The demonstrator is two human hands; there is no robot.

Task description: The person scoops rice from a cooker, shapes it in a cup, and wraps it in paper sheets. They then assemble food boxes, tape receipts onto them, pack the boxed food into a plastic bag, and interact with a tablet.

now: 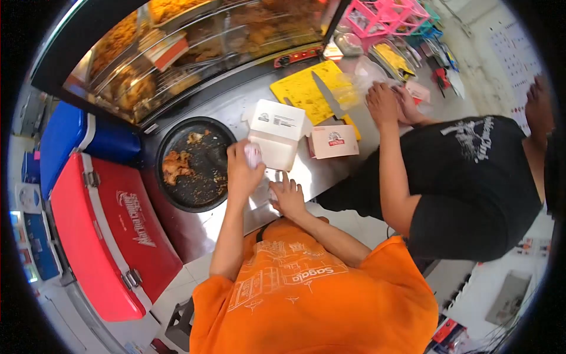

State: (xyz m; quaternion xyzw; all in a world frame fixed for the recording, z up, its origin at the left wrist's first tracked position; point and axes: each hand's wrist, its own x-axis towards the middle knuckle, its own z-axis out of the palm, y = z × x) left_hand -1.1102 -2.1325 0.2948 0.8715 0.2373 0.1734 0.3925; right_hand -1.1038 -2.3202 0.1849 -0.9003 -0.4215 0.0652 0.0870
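Left hand (241, 174) curls around a pale wrapped bundle (253, 154) near frame centre, right by the open box (278, 146); a light, even grip should avoid squashing it. Right hand (289, 197) sits lower, fingers bent, its hold impossible to tell.

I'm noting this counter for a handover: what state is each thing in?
Left hand, gripping a pale bundle
Right hand, near counter's edge, grip unclear
White box, open
Pink box, closed
Black tray, holding brown food and crumbs
Knife, lying on the yellow board
Red cooler, lid shut
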